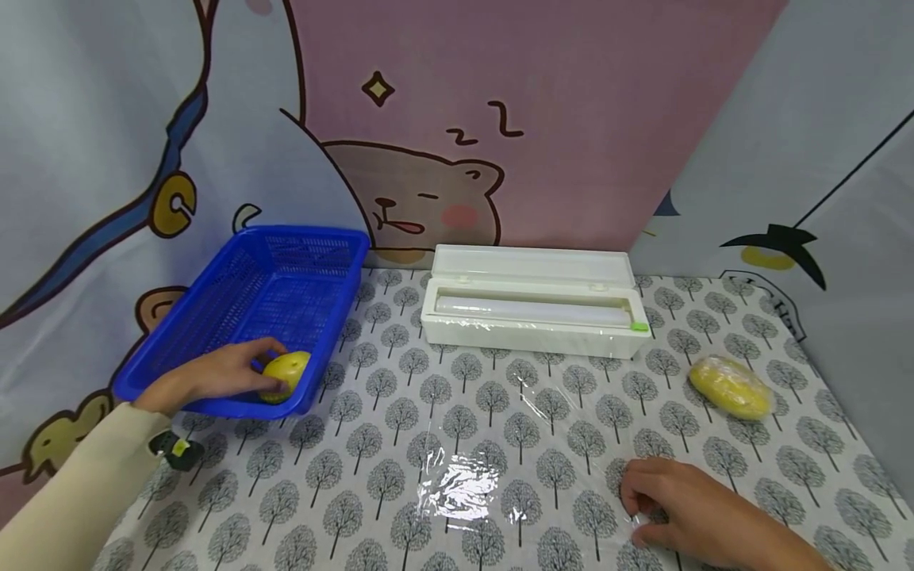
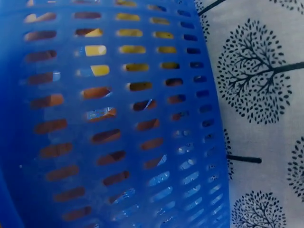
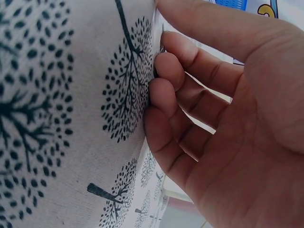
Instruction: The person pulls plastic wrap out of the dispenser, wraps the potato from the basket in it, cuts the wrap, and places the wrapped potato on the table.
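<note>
Inside the blue plastic basket at the left, my left hand holds a round yellow fruit, fingers curled over its far side. Through slots in the basket wall, the left wrist view gives glimpses of yellow and of the hand. My right hand rests on the tree-print cloth with loosely bent fingers, their tips against the surface. It lies by the right side of a sheet of clear cling film, which is spread over the cloth and glossy with reflections.
A white cling film dispenser stands at the back with its lid up and a roll inside. On the right lies a yellow fruit wrapped in film. Printed fabric walls enclose the back and sides.
</note>
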`<control>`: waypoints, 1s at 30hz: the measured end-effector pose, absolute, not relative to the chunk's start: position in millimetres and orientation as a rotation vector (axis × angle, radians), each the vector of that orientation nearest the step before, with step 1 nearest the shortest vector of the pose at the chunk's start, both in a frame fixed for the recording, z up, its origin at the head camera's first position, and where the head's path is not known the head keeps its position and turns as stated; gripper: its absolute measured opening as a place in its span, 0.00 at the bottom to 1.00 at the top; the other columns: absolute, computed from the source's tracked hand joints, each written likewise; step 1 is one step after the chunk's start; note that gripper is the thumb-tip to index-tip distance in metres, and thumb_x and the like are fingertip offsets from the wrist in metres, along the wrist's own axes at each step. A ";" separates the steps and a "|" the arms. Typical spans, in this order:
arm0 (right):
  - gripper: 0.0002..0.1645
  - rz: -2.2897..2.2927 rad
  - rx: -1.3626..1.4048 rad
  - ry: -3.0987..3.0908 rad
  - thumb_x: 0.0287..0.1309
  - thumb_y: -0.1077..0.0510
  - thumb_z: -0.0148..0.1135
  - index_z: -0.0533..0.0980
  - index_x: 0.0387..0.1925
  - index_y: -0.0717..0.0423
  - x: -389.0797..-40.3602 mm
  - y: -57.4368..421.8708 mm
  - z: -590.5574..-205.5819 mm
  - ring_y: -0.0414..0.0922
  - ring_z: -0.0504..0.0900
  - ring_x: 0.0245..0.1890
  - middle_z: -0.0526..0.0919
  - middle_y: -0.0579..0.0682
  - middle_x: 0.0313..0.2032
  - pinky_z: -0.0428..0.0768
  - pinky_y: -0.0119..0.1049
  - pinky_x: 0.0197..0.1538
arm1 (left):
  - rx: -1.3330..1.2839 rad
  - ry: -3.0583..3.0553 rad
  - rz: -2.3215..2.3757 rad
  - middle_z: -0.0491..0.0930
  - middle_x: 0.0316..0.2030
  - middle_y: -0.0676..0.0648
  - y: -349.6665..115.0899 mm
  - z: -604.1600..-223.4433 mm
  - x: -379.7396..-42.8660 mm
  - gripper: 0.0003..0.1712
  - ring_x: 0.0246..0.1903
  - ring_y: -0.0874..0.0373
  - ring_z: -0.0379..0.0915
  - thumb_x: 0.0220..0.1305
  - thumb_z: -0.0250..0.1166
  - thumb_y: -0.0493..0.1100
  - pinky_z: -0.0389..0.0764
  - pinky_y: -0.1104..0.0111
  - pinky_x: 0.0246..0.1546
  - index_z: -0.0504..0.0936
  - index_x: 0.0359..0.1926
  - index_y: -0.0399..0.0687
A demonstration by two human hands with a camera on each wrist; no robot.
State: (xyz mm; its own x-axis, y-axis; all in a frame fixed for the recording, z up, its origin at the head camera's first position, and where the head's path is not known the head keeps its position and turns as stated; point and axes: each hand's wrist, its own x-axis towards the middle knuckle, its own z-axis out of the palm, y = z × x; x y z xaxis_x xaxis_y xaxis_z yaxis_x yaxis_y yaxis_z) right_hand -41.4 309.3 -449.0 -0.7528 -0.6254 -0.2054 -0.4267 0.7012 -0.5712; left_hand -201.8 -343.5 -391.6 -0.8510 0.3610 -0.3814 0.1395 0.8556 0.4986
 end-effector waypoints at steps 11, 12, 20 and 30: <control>0.22 -0.702 -0.800 2.523 0.57 0.47 0.86 0.75 0.35 0.31 -40.9 308.9 -449.0 0.28 0.70 0.36 0.71 0.27 0.36 0.74 0.31 0.35 | 0.416 2.528 0.681 0.85 0.49 0.40 -342.1 -391.1 -201.7 0.37 0.44 0.49 0.81 0.72 0.75 0.52 0.82 0.56 0.42 0.75 0.70 0.34; 0.22 -0.701 -0.801 2.524 0.57 0.47 0.86 0.75 0.35 0.31 -40.8 309.0 -449.0 0.28 0.70 0.36 0.71 0.26 0.36 0.74 0.31 0.35 | 0.415 2.531 0.684 0.85 0.49 0.40 -341.8 -390.7 -201.5 0.37 0.44 0.48 0.81 0.72 0.75 0.52 0.83 0.56 0.42 0.75 0.70 0.34; 0.22 -0.733 -0.835 2.529 0.59 0.46 0.85 0.74 0.37 0.31 -40.1 310.3 -449.8 0.28 0.70 0.36 0.71 0.25 0.35 0.73 0.31 0.34 | 0.397 2.521 0.832 0.80 0.48 0.39 -343.8 -394.0 -203.9 0.38 0.39 0.50 0.78 0.67 0.78 0.48 0.82 0.58 0.38 0.71 0.70 0.40; 0.21 -0.748 -0.833 2.521 0.59 0.46 0.85 0.74 0.37 0.32 -40.2 310.6 -450.0 0.28 0.70 0.35 0.71 0.25 0.35 0.73 0.31 0.34 | 0.460 2.557 0.961 0.80 0.56 0.38 -345.4 -394.0 -202.2 0.34 0.42 0.50 0.79 0.66 0.79 0.47 0.83 0.59 0.40 0.75 0.66 0.43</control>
